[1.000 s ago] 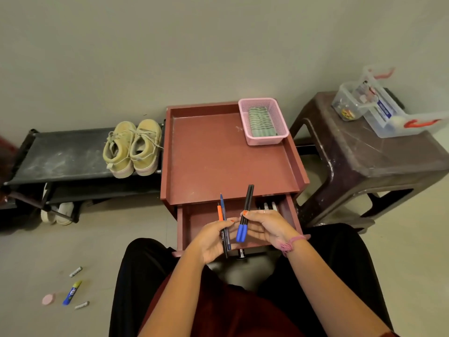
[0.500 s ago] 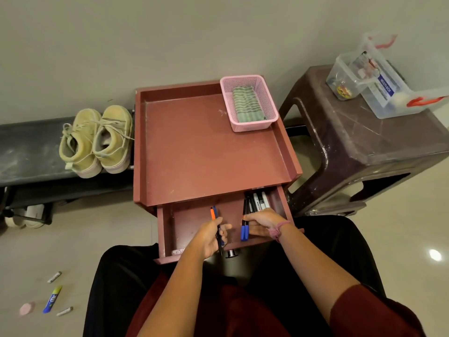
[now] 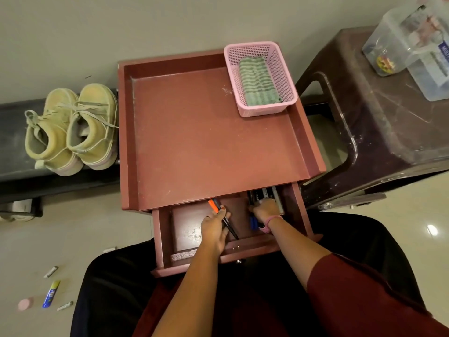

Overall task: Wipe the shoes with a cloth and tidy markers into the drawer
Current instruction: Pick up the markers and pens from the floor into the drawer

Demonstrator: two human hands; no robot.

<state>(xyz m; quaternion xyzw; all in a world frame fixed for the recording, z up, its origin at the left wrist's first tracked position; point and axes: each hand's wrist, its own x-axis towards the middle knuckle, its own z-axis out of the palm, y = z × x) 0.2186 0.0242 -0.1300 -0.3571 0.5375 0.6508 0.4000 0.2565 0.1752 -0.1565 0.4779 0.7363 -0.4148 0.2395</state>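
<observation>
The reddish-brown drawer (image 3: 165, 239) of the small cabinet stands pulled out toward me. My left hand (image 3: 213, 229) is inside it and grips two markers (image 3: 215, 206), one with an orange cap, one blue. My right hand (image 3: 266, 210) is at the drawer's right side, holding blue-capped markers (image 3: 253, 222) down among several black and white markers (image 3: 267, 192) that lie at the back right. A pair of beige shoes (image 3: 73, 130) sits on the black rack at the left. A green striped cloth (image 3: 258, 81) lies folded in a pink basket (image 3: 289, 76).
The cabinet's tray top (image 3: 206, 132) holds only the basket. A dark plastic stool (image 3: 379, 122) at the right carries clear containers (image 3: 410, 42). On the floor at lower left lie a blue tube (image 3: 51, 294), a pink disc (image 3: 25, 304) and small grey sticks (image 3: 51, 271).
Both hands have dropped from above the drawer front into the drawer. My right hand has carried its blue-capped markers to the back right, onto the markers lying there. The view has tilted down and closer.
</observation>
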